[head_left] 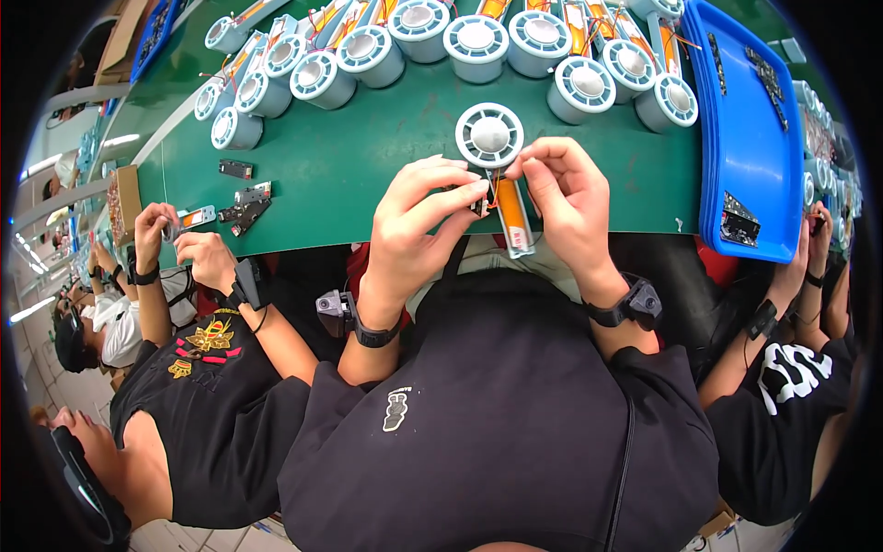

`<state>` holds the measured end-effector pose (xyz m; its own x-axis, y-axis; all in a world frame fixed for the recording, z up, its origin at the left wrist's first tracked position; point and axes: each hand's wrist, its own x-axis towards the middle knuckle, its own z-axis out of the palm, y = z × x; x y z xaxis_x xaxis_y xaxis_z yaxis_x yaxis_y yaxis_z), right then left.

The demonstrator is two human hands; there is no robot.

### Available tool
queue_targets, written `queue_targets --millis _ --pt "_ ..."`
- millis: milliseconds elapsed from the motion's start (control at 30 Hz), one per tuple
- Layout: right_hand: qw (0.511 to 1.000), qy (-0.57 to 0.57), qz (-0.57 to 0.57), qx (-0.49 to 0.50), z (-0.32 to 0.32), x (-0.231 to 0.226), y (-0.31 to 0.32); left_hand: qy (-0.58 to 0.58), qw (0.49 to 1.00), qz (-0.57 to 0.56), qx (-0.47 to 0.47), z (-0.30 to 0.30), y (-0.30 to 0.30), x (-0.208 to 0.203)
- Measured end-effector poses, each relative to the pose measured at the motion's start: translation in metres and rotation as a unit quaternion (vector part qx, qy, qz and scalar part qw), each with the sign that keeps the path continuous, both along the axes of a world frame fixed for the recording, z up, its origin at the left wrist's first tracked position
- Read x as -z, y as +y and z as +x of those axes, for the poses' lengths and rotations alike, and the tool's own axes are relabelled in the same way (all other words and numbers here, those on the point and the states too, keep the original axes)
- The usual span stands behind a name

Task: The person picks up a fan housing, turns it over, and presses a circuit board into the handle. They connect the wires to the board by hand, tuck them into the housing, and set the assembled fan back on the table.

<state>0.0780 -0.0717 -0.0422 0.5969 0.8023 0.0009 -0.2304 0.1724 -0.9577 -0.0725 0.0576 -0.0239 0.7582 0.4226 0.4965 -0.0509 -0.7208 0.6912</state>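
A light-blue handheld fan [489,135] lies on the green table before me, its round head pointing away. Its handle is uncovered, showing an orange battery [511,212] and thin red wires near the neck. My left hand [414,221] is closed at the left of the neck, pinching a small dark circuit board [479,204] mostly hidden by the fingers. On the other side, my right hand [572,207] has thumb and forefinger together just below the fan head. Whatever lies between those fingertips is too small to make out.
Several similar fans [475,48] crowd the far side of the green table [386,124]. Stacked blue trays [750,120] with black boards stand at the right. Black parts [246,207] lie at the left. A co-worker's hands [204,258] work there; another person's arm [782,285] is by the trays.
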Motion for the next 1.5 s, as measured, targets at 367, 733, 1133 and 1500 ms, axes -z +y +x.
queue_targets --millis 367,733,1133,1500 --pt "0.998 0.056 0.018 -0.001 0.008 0.002 -0.001 0.027 1.000 0.004 0.003 0.006 -0.007 0.003" --pt "0.979 -0.198 0.003 0.046 0.029 0.001 -0.009 0.046 0.995 -0.080 0.027 0.024 -0.010 -0.001" --pt "0.979 -0.202 -0.020 -0.008 0.038 -0.008 -0.015 0.042 0.984 -0.161 0.057 0.037 -0.011 -0.011" --pt "0.939 -0.345 0.001 -0.015 0.043 -0.006 -0.008 0.036 0.985 -0.153 0.069 0.035 -0.006 0.002"
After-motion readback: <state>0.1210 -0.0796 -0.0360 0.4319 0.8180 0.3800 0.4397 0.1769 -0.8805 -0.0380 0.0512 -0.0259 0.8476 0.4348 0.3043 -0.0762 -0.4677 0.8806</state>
